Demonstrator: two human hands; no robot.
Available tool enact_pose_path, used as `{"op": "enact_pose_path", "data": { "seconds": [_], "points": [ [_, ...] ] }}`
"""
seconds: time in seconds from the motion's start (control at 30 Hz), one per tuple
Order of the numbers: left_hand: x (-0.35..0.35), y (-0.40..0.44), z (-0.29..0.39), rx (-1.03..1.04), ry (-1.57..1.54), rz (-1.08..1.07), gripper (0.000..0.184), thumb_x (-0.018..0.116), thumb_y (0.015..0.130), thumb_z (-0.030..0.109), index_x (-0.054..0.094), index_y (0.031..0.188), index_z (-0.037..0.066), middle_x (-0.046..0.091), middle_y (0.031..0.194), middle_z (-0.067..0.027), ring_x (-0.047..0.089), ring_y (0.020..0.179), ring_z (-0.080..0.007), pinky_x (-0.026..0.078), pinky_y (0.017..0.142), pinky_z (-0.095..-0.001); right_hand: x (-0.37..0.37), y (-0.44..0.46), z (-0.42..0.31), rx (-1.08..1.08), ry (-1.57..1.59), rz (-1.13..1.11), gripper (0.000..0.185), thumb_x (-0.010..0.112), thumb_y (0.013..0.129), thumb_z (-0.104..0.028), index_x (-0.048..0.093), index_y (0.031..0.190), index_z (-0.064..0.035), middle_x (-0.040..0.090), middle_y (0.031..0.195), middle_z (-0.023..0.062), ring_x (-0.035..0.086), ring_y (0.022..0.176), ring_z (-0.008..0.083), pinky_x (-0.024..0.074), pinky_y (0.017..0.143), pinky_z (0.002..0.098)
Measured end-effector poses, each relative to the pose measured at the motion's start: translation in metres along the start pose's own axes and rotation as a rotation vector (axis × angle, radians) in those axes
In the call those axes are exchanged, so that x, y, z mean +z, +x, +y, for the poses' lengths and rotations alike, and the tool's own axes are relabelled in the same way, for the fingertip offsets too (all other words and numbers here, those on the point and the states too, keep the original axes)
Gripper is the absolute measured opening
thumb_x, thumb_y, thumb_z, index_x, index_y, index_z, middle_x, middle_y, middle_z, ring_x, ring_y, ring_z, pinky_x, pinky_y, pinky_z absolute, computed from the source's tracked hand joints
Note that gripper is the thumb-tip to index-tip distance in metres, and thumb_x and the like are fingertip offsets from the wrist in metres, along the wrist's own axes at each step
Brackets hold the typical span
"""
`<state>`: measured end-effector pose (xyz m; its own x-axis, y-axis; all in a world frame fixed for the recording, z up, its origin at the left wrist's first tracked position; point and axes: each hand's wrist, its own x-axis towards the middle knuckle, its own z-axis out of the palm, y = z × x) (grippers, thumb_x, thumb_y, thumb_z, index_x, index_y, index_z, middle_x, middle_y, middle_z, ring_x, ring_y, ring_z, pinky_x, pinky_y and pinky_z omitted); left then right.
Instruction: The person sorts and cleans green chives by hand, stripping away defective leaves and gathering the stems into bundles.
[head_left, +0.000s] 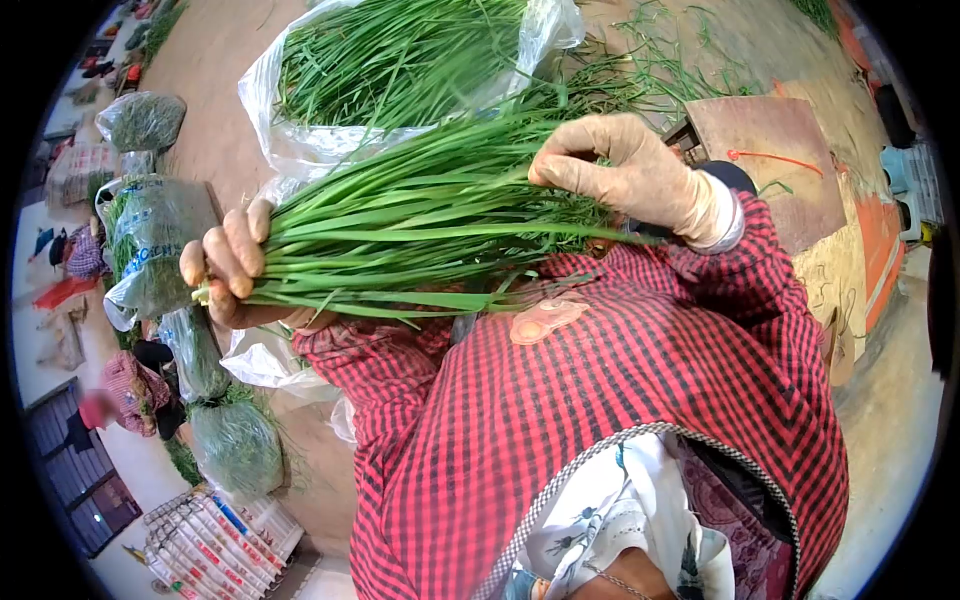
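My left hand [230,262], in a thin pale glove, is wrapped round the base end of a bunch of long green leaves [400,220]. The bunch lies across the view, its pale stem ends near my left fingers and its tips spread to the right. Over the tip end, my right hand [620,175], also gloved, is pinched with thumb and forefinger on a thin leaf at the upper side of the bunch. Just beyond it, an open clear plastic bag [262,100] holds a heap of similar leaves [400,55].
Loose leaves [680,60] litter the floor at the top right. A brown board [770,165] with a red string lies right of my right hand. Filled plastic bags [235,445] line the left side, near a stack of cartons [220,545]. Another person [135,393] is at the far left.
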<state>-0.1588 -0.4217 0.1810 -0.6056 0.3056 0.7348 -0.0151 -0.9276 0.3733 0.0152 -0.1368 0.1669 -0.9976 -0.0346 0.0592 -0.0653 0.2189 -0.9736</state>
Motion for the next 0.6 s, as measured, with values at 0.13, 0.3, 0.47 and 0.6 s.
{"op": "enact_pose_path", "data": {
  "seconds": [0.13,0.3,0.47,0.6],
  "points": [
    [-0.007,-0.004,0.011,0.046,-0.069,0.036,0.016,0.059,0.084,0.015,0.061,0.1,0.017,0.057,0.067,0.0085,0.052,0.071,-0.0085,0.039,0.08,-0.0279,0.02,-0.02,0.019,0.207,0.154,0.059,0.015,0.063,0.09,-0.016,0.067,0.091,-0.0013,0.061,0.076,-0.0007,0.054,0.074,0.0051,0.0459,0.068,0.022],
    [-0.01,-0.006,0.01,0.043,-0.068,0.006,0.016,0.059,0.085,0.017,0.061,0.101,0.018,0.056,0.066,0.0095,0.052,0.071,-0.0073,0.039,0.08,-0.0284,0.042,-0.018,0.027,0.205,0.379,0.152,0.025,0.067,0.089,-0.021,0.066,0.107,-0.0022,0.062,0.087,0.0,0.057,0.082,0.0072,0.0476,0.073,0.0214],
    [-0.004,-0.006,0.007,-0.005,-0.044,-0.046,0.018,0.059,0.084,0.015,0.061,0.102,0.016,0.057,0.067,0.0071,0.052,0.071,-0.0093,0.038,0.08,-0.0289,0.056,-0.003,0.024,0.405,0.654,0.106,0.03,0.064,0.092,-0.03,0.069,0.103,-0.0021,0.063,0.077,-0.0001,0.058,0.07,0.0067,0.0503,0.067,0.0219],
    [-0.006,-0.011,0.004,-0.031,-0.022,-0.043,0.021,0.059,0.085,0.013,0.061,0.106,0.013,0.058,0.069,0.0025,0.052,0.071,-0.0127,0.039,0.081,-0.0332,0.063,0.009,0.028,0.26,0.671,0.167,0.027,0.062,0.093,-0.028,0.071,0.097,-0.0029,0.066,0.079,0.0018,0.061,0.073,0.0081,0.051,0.068,0.0225]
  ]
}}
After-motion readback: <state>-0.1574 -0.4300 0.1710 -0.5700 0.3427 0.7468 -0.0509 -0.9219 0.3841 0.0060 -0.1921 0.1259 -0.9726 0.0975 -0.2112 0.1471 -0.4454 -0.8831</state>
